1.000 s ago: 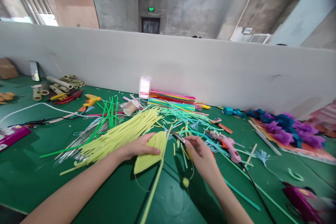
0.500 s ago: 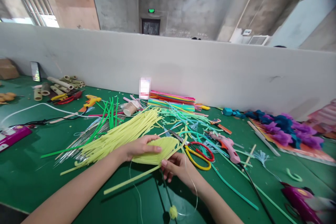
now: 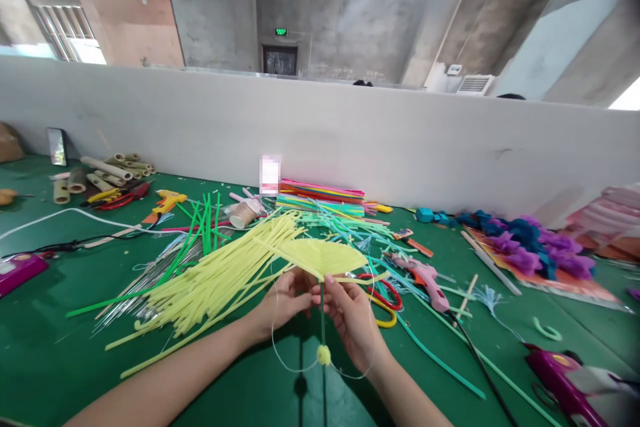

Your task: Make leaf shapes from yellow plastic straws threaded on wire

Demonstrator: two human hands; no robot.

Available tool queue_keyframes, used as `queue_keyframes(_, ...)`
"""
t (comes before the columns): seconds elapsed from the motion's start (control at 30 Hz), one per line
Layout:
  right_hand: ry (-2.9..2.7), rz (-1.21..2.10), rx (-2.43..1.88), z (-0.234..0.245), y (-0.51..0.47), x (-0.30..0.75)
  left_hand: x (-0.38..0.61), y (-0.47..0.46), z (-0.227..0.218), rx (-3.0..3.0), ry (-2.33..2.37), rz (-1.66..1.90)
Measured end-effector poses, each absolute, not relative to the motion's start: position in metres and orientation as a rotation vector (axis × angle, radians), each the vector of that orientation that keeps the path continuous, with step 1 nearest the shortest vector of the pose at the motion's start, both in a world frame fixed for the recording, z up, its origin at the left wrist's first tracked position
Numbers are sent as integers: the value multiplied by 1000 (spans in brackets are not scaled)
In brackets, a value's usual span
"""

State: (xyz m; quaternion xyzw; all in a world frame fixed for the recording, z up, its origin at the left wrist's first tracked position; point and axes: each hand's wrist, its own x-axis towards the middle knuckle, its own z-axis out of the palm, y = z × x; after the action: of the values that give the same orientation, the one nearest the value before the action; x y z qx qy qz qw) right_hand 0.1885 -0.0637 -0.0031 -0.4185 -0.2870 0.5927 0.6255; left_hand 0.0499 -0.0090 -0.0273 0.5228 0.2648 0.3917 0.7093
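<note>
Between my hands is a fan-shaped, leaf-like piece made of yellow pipe cleaners (image 3: 325, 255), its narrow base toward me. From that base a thin green stem (image 3: 323, 320) runs down, with a small yellow ball (image 3: 324, 355) on it. My right hand (image 3: 353, 313) pinches the base and top of the stem with the thumb in front. My left hand (image 3: 287, 303) is closed beneath the left side of the piece; its fingertips are partly hidden. A clear thin thread (image 3: 295, 370) loops around by the ball. Red-and-yellow scissors (image 3: 385, 307) lie just past my right hand, partly covered.
Loose yellow pipe cleaners (image 3: 200, 287) are heaped on the left, beside green ones (image 3: 207, 220) and wires. A pink glue gun (image 3: 425, 280) and its cord lie right. An orange glue gun (image 3: 170, 201), bamboo pieces (image 3: 107, 173) and purple-blue flowers (image 3: 530, 247) stand farther off. A white partition (image 3: 320, 127) closes the back.
My left hand has moved from on top of the yellow piece to beneath it. The piece has turned so its fan spreads away from me, with the stem pointing down. The view has shifted slightly.
</note>
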Motion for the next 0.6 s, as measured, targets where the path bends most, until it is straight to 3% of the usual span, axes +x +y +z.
queue_keyframes(0.6,-815,1326,-990,-24,-55,181,55,-7,-27,1183,751,868)
